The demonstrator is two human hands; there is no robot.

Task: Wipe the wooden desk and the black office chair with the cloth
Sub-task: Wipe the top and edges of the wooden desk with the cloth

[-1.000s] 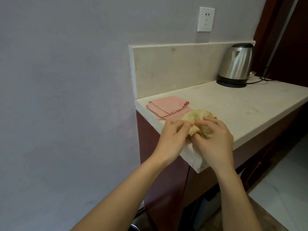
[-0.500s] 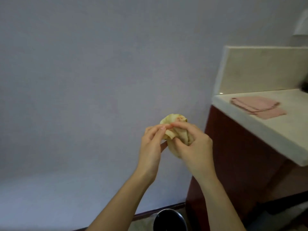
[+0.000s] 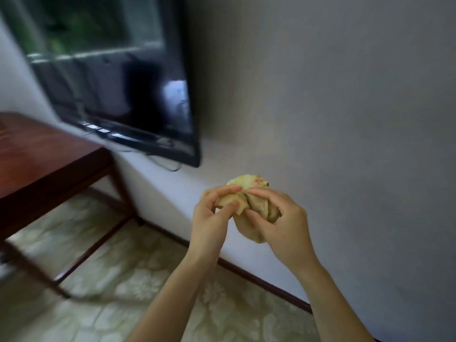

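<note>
The counter and pink cloths we saw a moment ago are out of view; now a TV (image 3: 123, 82) on the wall and the desk (image 3: 37, 154) lie to our left. The cloth (image 3: 249, 193) is still in both hands, held in the air before the wall, well apart from the desk. It is a yellowish-tan wad with a small red mark on top. Our left hand (image 3: 212, 225) pinches a fold of it, and our right hand (image 3: 283, 228) curls round its right side.
</note>
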